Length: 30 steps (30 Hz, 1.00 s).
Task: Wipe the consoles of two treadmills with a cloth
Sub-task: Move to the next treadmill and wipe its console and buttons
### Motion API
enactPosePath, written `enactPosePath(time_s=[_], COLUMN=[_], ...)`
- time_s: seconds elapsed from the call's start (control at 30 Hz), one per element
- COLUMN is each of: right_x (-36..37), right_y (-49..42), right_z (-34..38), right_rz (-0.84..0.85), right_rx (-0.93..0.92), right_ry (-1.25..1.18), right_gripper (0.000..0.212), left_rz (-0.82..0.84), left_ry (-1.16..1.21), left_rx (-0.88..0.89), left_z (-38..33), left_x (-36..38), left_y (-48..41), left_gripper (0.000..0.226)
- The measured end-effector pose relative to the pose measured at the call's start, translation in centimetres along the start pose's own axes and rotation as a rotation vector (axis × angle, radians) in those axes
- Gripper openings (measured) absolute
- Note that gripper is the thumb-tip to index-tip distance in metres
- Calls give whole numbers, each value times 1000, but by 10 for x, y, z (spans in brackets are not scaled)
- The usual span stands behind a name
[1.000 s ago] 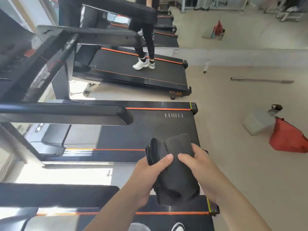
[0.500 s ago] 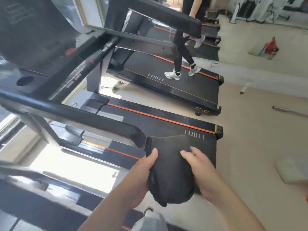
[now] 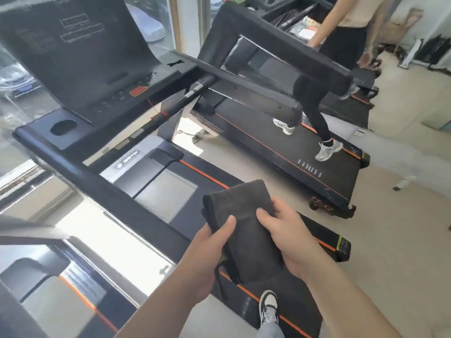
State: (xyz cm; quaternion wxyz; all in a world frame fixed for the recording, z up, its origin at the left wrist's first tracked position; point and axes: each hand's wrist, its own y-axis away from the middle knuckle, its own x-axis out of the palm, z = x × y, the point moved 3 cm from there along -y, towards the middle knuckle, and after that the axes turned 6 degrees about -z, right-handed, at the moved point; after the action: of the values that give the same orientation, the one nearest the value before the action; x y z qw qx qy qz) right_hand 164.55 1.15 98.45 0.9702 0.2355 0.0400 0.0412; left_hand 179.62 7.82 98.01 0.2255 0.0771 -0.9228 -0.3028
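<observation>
The left hand [image 3: 207,254] and right hand [image 3: 290,237] are grasping the cloth [image 3: 246,215] — preparing, I think; next is reaching the console [image 3: 80,57] at ten o'clock.

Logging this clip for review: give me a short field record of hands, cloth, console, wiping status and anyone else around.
left hand: grips the folded dark cloth, thumb on top
right hand: grips the same cloth from the other side
cloth position: held in front of the body, apart from any console
console: dark panel up left, red button near its lower edge
wiping: cloth not on the console yet
other person: walking on the next treadmill
</observation>
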Motion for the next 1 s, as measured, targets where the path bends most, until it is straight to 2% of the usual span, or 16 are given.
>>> enactPosePath(time_s=[0.13,0.33,0.4,0.5,0.77,0.87,1.0], right_x=[0,23,42,82,236,290,351], right_y=[-69,-155,-176,-206,-295,-330,-367], right_z=[29,68,80,97,149,170,201], right_rz=[168,316,356,428,666,705,699], right_rx=[-10,-81,-109,-142,-244,-295,-353], right_ry=[107,274,344,448,589,648,672], right_gripper=[17,11,17,25,16,18,18], left_rz=[-146,-390,-479,-579,-825,-917,-933], left_ry=[116,286,334,401,549,573,586], left_rx=[70,169,199,247,377,376,428], left_z=[-22,-61,-76,-101,-190,-230,-282], left_x=[14,25,20,0,-96,-132,-166], left_y=[-41,-85,-91,-104,-170,-201,-227], left_gripper=[30,34,35,29,25,27,23])
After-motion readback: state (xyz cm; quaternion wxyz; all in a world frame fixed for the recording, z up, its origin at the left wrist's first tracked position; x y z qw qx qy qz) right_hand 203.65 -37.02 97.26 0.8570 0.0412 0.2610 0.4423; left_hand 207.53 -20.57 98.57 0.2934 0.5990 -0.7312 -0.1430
